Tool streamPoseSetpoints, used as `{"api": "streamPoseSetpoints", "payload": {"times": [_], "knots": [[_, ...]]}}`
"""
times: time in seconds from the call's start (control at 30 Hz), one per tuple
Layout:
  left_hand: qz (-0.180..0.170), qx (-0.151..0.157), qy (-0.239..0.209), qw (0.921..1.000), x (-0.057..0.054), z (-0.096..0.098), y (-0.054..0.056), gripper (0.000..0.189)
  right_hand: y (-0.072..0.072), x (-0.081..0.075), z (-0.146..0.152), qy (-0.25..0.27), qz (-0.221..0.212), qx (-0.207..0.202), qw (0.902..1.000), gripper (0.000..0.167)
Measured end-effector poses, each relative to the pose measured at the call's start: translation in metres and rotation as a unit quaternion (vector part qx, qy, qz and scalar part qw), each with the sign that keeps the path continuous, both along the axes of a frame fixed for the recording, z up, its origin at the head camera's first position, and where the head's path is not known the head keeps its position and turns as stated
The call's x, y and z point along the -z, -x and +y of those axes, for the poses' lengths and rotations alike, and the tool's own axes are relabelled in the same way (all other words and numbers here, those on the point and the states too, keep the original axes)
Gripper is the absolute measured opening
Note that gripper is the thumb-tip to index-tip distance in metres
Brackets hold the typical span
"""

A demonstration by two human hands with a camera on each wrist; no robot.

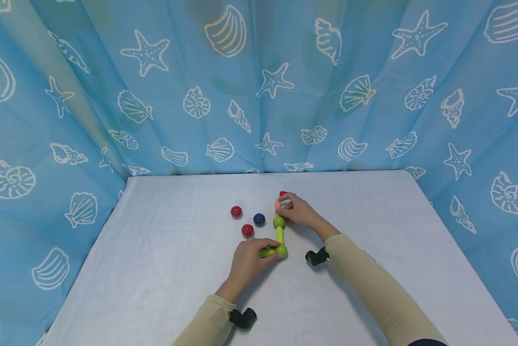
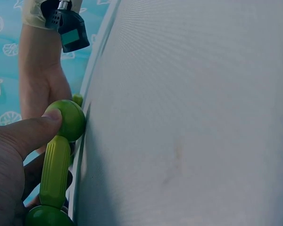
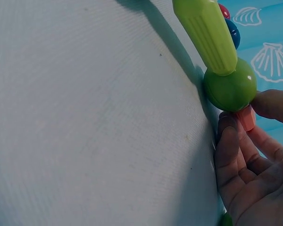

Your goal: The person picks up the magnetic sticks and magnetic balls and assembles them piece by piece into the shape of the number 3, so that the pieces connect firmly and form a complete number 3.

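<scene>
A joined toy of green balls and ridged yellow-green rods lies on the white table. In the head view, one yellow-green rod (image 1: 280,235) links the far green ball (image 1: 279,222) to the near green ball (image 1: 281,251). My left hand (image 1: 249,259) grips the toy at the near ball, its thumb on that ball (image 2: 71,123) in the left wrist view; another rod (image 2: 55,170) runs beneath the palm. My right hand (image 1: 301,211) pinches an orange rod (image 3: 246,118) against the far ball (image 3: 230,85). Whether the rod is seated is hidden.
Left of the toy lie a blue ball (image 1: 259,219) and two red balls, one farther back (image 1: 236,212) and one nearer (image 1: 247,230). A red piece (image 1: 283,193) shows behind my right fingers. Black devices (image 1: 317,257) are strapped to both wrists. A blue shell-print curtain (image 1: 259,96) hangs behind.
</scene>
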State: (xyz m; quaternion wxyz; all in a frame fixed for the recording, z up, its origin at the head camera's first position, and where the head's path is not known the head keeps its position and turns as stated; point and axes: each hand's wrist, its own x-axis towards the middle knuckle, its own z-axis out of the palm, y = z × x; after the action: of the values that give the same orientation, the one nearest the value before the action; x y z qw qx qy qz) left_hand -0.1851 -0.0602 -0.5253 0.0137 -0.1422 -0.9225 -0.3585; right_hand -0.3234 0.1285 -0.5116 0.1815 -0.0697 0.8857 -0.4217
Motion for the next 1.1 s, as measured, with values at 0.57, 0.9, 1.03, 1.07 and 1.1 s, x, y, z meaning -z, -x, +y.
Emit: {"api": "streamPoseSetpoints", "payload": {"times": [0.57,0.9,1.03,1.07,1.1], "knots": [[0.004,-0.002,0.005,1.0000,-0.0001,0.0007,-0.0003,0.028,-0.0011,0.0036,0.0005,0.015,0.008,-0.006,0.9998,0.044],[0.004,-0.003,0.004,1.0000,0.0000,0.0007,-0.0003,0.028,-0.0021,0.0037,0.0014,0.014,0.011,-0.005,0.9998,0.046],[0.000,-0.004,0.003,1.0000,0.0005,0.0008,0.0000,0.028,-0.0021,0.0042,0.0023,0.014,0.013,-0.005,0.9998,0.046],[0.000,-0.004,0.003,1.0000,0.0006,0.0008,0.0000,0.028,-0.0021,0.0044,0.0024,0.014,0.013,-0.004,0.9998,0.045],[0.000,-0.004,0.002,1.0000,0.0008,0.0008,0.0001,0.028,-0.0020,0.0050,0.0029,0.016,0.014,-0.004,0.9998,0.045]]}}
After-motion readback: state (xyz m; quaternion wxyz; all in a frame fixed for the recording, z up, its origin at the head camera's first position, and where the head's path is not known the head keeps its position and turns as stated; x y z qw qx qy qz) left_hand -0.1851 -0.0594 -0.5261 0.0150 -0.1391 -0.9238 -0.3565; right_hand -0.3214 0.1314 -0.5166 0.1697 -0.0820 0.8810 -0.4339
